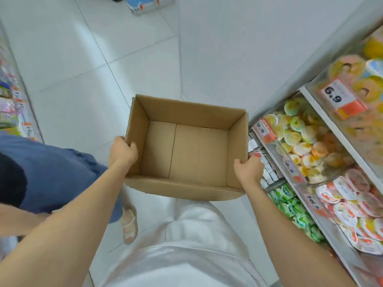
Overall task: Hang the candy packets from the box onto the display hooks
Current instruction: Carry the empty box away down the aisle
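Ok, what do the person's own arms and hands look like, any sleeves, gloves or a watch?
The left forearm and right forearm are bare up to the frame edge, no sleeve showing. The left hand and right hand wear no gloves; no watch, bracelet or ring shows. Below them the person wears a white garment.

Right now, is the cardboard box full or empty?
Empty: the open cardboard box shows only its bare bottom flaps; nothing lies inside.

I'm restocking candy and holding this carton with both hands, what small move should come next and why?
Probably set the cardboard box aside: its bottom shows bare, nothing left to hang, while the left hand and right hand both grip its walls.
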A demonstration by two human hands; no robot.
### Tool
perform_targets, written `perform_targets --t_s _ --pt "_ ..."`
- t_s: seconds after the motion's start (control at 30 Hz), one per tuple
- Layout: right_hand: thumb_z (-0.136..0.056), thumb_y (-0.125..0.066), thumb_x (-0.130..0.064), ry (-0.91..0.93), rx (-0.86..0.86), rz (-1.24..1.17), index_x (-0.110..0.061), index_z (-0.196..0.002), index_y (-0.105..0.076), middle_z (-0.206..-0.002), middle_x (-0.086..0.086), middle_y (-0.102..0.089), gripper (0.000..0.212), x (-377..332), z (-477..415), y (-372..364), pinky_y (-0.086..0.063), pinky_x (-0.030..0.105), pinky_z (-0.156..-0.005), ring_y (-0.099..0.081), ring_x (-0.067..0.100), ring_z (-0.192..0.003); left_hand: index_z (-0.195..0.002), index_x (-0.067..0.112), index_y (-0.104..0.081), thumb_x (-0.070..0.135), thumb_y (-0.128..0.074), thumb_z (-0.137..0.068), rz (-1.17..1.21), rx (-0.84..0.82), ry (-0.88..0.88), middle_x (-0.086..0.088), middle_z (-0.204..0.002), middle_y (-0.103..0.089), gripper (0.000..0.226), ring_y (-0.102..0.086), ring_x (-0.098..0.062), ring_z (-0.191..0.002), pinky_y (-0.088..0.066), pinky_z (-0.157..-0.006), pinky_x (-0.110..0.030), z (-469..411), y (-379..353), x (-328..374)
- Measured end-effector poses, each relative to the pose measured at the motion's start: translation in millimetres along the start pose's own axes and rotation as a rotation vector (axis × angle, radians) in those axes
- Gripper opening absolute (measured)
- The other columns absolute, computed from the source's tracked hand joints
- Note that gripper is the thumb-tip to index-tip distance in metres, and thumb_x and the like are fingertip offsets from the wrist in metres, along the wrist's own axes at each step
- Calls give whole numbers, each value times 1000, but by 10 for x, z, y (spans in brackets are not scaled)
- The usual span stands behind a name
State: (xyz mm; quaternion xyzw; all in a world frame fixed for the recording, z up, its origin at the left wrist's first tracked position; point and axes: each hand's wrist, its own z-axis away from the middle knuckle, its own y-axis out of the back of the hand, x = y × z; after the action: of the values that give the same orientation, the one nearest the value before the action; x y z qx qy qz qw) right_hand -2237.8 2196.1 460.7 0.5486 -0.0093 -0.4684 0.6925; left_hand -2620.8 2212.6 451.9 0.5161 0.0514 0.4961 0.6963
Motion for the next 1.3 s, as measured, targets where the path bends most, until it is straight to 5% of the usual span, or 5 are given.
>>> perform_targets --t_s 0.33,0.5,0.77,1.07,1.3 --pt "-87 -66 -8 -180 24 -101 0 -85 -63 -76 10 -66 10 -1503 -790 -864 -37 27 -52 -57 23 -64 -115 19 -51 32 -57 -100 -171 -70 -144 -6 -103 -62 20 -61 -35 -94 -52 -82 -44 -2192 460 1367" --pt "-84 -65 -11 -359 101 -165 -4 -81 -62 -75 10 -67 8 -1948 -911 -1189 -54 37 -62 -64 32 -72 -119 14 -54 30 -57 -100 -251 -161 -289 -8 -101 -63 25 -60 -36 -95 -53 -84 -46 -3001 494 2079" --pt "-90 -61 -10 -688 283 -305 -6 -81 -58 -69 1 -57 11 -2556 -851 -2264 -41 28 -57 -53 21 -65 -129 8 -51 22 -55 -102 -533 -407 -567 -12 -103 -61 31 -58 -37 -91 -48 -76 -42 -4404 130 2990" --pt "-98 -54 -19 -954 339 -348 -11 -99 -56 -94 11 -63 8 -2493 -732 -3823 -49 40 -67 -59 36 -89 -129 10 -51 21 -55 -103 -670 -517 -701 -12 -107 -64 29 -65 -39 -94 -58 -84 -50 -5264 -523 2769" --pt "-88 -50 1 -1030 372 -356 -12 -104 -58 -92 9 -63 21 -1910 -1330 -4975 -46 38 -66 -54 35 -83 -135 20 -45 26 -51 -107 -623 -630 -604 -8 -115 -63 29 -61 -32 -97 -51 -79 -42 -6105 -1734 2041"
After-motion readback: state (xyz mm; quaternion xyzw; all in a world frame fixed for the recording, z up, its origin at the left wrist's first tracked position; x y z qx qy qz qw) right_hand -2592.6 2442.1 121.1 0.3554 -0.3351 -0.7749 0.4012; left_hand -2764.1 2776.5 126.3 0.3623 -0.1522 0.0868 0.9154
